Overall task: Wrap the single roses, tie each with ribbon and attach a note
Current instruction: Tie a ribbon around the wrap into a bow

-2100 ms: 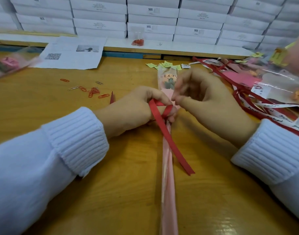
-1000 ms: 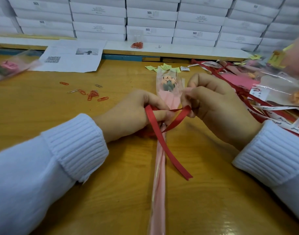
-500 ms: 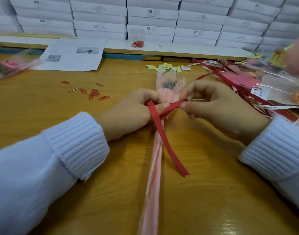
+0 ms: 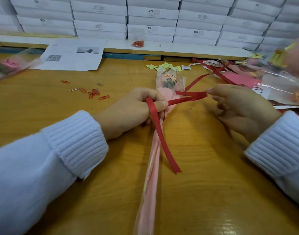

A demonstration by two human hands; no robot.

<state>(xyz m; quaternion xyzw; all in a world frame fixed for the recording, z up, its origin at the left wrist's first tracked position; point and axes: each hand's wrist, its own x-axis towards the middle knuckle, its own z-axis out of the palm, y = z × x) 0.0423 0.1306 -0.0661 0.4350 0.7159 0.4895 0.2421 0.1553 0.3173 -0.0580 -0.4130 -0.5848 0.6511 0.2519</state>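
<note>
Left hand point(image 4: 136, 111) grips rose point(image 4: 169, 82) as right hand point(image 4: 238, 106), pinching ribbon point(image 4: 159, 133), has drawn it out sideways, tightening the tie.

The wooden table point(image 4: 213, 192) carries a wrapped rose point(image 4: 151, 167) lying lengthwise down the middle of the frame, with the loose end of a red ribbon point(image 4: 169, 153) resting just right of its stem. Scattered paper clips point(image 4: 92, 94) lie left of centre. A printed sheet point(image 4: 72, 56) and another wrapped flower point(image 4: 8, 65) lie at upper left, small yellow notes point(image 4: 164, 66) at upper centre, and a heap of ribbons and wrapped flowers point(image 4: 243, 78) at upper right.
</note>
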